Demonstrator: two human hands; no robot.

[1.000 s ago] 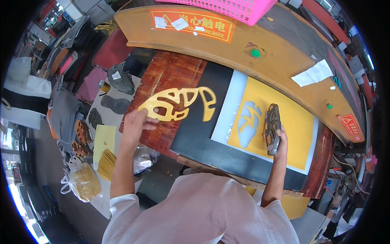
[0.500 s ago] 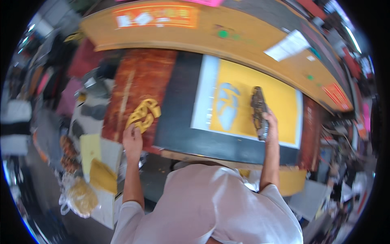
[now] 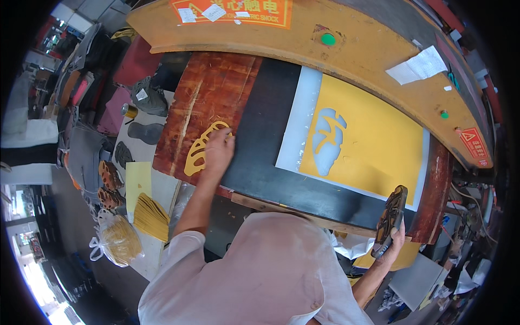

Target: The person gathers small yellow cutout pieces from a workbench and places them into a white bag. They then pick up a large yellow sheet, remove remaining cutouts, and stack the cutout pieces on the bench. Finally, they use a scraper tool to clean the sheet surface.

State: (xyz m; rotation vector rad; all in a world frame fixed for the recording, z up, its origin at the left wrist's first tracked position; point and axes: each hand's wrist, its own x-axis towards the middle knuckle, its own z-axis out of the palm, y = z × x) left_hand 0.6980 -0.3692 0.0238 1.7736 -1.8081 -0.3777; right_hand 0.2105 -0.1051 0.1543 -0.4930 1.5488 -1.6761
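Note:
On the red-brown board lies a yellow shoe-shaped cut-out with several openings. My left hand is over its right side, fingers stretched out and partly covering it. A dark cutting die stands tilted in my right hand, which grips its lower right side near the front right corner of the table. Left of the die, a yellow sheet lies on a pale backing board. A shoe-shaped hole in the sheet shows the pale board beneath.
The orange-tan machine beam, with green buttons, spans the far side. A black pad lies between the boards. At left, a side table holds dark sole shapes, stacked yellow pieces and a plastic bag of yellow pieces.
My right hand has drawn the cutting die off the yellow sheet, toward me and right. My left hand has shifted from the cut-out's lower end to its right side, and its fingers have loosened.

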